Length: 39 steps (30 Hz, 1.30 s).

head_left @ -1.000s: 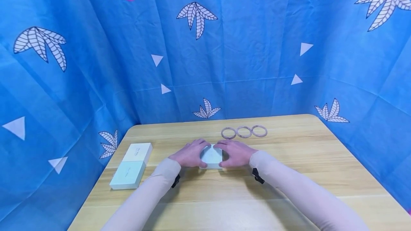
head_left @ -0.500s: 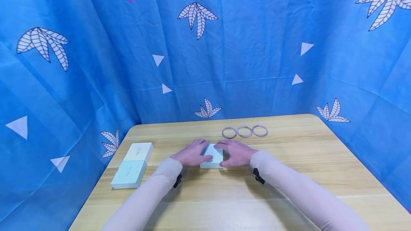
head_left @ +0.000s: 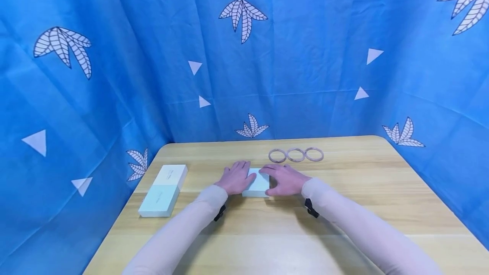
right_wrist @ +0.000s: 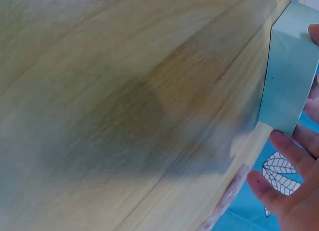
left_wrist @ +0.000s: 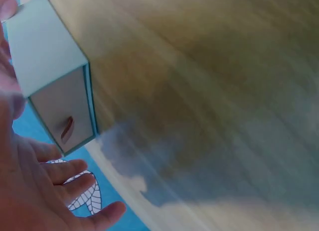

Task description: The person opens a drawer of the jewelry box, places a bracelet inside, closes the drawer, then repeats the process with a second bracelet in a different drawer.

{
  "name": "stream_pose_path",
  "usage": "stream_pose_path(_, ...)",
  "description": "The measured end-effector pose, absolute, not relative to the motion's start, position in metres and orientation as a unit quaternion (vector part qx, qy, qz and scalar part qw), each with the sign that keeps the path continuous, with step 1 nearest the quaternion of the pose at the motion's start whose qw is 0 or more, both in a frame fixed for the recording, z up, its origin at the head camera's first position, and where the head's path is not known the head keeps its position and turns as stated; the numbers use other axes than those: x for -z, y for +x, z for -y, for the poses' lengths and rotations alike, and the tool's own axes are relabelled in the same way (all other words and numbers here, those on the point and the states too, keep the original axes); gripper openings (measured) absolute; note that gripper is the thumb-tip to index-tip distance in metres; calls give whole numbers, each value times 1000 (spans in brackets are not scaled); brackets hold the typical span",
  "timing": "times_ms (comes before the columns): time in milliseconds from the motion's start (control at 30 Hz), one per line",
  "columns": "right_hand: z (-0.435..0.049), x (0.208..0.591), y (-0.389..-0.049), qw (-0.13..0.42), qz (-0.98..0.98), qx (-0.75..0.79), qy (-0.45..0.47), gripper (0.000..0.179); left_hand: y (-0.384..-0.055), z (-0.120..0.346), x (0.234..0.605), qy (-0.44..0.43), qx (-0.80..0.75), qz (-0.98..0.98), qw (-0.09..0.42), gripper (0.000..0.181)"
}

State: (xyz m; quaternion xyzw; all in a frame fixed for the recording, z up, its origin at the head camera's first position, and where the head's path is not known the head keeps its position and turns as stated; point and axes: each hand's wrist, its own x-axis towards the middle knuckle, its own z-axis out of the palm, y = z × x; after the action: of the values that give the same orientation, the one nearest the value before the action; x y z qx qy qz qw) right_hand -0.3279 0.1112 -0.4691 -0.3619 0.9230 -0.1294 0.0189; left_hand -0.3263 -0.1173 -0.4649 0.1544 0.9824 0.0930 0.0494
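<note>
A small pale mint drawer box [head_left: 257, 188] stands on the table between the two hands. In the left wrist view its end faces the left palm, showing a lighter drawer front [left_wrist: 60, 109] with a small brownish pull loop [left_wrist: 68, 130]. My left hand [head_left: 234, 178] lies along the box's left side, fingers extended and thumb at its top edge. On the right side, my right hand [head_left: 287, 180] holds the box, thumb by the near corner and fingers bent over the far edge. The right wrist view shows a plain mint side [right_wrist: 288, 74], with right fingertips at its far corner.
Three pinkish rings [head_left: 296, 155] lie in a row behind the right hand. At the table's left are a white box [head_left: 170, 175] and a mint box [head_left: 158, 200], end to end. A blue patterned curtain [head_left: 305, 54] surrounds the wooden table [head_left: 267, 237].
The left hand has come off the box's near left corner and its fingers have straightened, pointing away. The right hand keeps its place on the box. The head view has shifted slightly.
</note>
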Motion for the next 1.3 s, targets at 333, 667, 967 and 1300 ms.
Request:
stream_pose_path(333,-112,470,-328,20,-925,132,-355,81,-331,105,475,150,-93,-983,49,71)
stream_pose_path(667,-115,472,-328,21,-926,136,-351,82,-330,100,482,149,-91,-984,37,68)
stream_pose_path(967,-119,467,-330,34,-920,140,-364,85,-330,98,484,144,-106,-984,22,67)
stream_pose_path(1300,-122,468,-330,52,-917,161,-362,95,-332,98,490,144,-111,-983,32,67)
